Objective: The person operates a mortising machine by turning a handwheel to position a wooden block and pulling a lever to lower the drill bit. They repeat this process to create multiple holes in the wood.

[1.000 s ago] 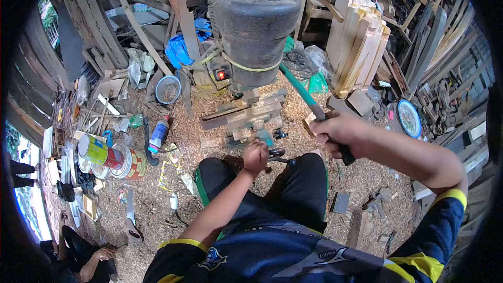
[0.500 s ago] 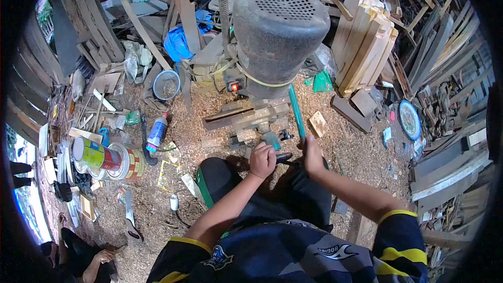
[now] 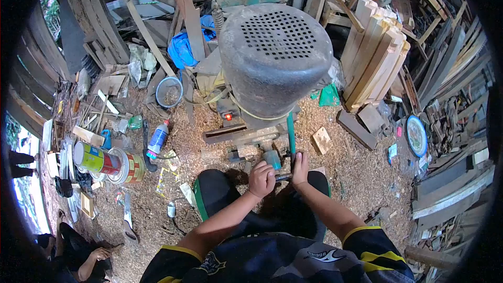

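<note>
A large dark motor housing [image 3: 275, 68] with a perforated top stands in front of me as part of a machine. My right hand [image 3: 299, 169] is closed around the lower end of a green lever [image 3: 291, 133] that comes down from beneath the motor. Just left of it, my left hand [image 3: 261, 179] is closed at a short dark handle [image 3: 283, 177], low between my knees. Close above the hands sits a teal cylindrical part [image 3: 272, 159]. Pale wood [image 3: 257, 136] lies under the motor, partly hidden by it. A red light [image 3: 228, 117] glows on the machine's left side.
Wood shavings cover the ground. Cut timbers [image 3: 374, 55] stand at right behind a small wood block [image 3: 321, 140]. Leftward are a blue bottle [image 3: 157, 139], a bucket [image 3: 169, 92], paint cans [image 3: 126, 166] and a handsaw [image 3: 129, 220]. Another person's hand [image 3: 99, 254] shows at lower left.
The motor looks larger and lower in view. My right hand has shifted left and down with the lever, which now stands nearer upright. My left hand appears slightly lower. The camera view has shifted a little.
</note>
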Motion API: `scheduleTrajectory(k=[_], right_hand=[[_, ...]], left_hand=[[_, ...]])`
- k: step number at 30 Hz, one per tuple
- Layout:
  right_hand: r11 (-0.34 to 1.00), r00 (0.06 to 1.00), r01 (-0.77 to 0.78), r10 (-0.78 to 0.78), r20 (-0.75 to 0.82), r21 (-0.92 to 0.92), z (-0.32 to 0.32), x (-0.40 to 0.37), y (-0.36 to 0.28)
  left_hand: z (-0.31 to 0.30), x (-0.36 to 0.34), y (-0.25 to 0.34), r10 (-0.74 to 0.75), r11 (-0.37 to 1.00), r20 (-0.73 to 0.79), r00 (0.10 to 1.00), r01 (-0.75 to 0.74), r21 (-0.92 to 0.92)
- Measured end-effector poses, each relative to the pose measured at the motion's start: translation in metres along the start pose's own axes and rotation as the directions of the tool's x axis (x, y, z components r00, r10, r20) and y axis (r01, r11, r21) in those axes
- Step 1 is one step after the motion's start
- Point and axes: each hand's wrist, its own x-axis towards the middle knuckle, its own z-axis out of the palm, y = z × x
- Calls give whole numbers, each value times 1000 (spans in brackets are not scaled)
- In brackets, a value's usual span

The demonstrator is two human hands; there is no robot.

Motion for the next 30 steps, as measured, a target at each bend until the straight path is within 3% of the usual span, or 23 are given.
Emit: scheduleTrajectory(k=[5,7,8,11,12,15,16,17,18,19,20,22,24,25,27,28,30], right_hand=[[999,999,-34,34,-11,21,0,-1,-3],[960,968,-225,201,147,169,-1,0,1],[980,989,-126,111,100,156,7,3,21],[939,951,-276,236,198,207,2,5,16],[962,968,-190,149,204,198,1,5,8],[966,973,-137,89,215,220,-30,-13,-33],[996,986,-30,43,159,-80,-53,-25,-70],[994,974,-106,102,204,6,-69,-30,-91],[996,990,47,-35,140,-78,-88,-41,-117],[976,965,201,-183,187,-81,-112,-54,-162],[966,948,243,-217,234,-89,-129,-61,-192],[810,832,535,-457,315,-239,-163,-65,-261],[833,728,549,-515,452,65,-196,-60,-334],[888,730,374,-459,506,267,-208,-53,-358],[702,696,466,-667,267,539,-208,-18,-372],[575,676,492,-726,129,654,-202,-2,-385],[444,647,496,-762,23,746,-190,24,-421]], left_hand=[[2,0,3,20,999,-33,999,-19,36],[1,0,7,2,998,-26,1000,0,55],[1,1,9,11,999,-28,1000,-10,51],[4,-2,11,27,998,-105,994,-20,60],[2,-1,11,17,998,-79,997,-13,60],[0,-3,13,14,997,-76,997,-8,81],[1,-5,9,12,997,-55,998,-8,75],[1,-5,7,12,998,-34,999,-10,66],[1,-5,9,13,998,-26,1000,-12,67],[1,-6,9,21,998,-22,1000,-20,61],[2,-7,9,0,997,-25,1000,2,77],[9,-13,-3,-26,990,-41,999,31,135],[9,-15,-5,-60,984,-20,998,63,167],[9,-16,-4,-78,977,-8,997,78,197],[10,-14,-4,-89,976,-26,996,92,196],[11,-16,-3,-111,975,-31,993,115,191],[10,-15,1,-127,972,-29,991,130,197]])
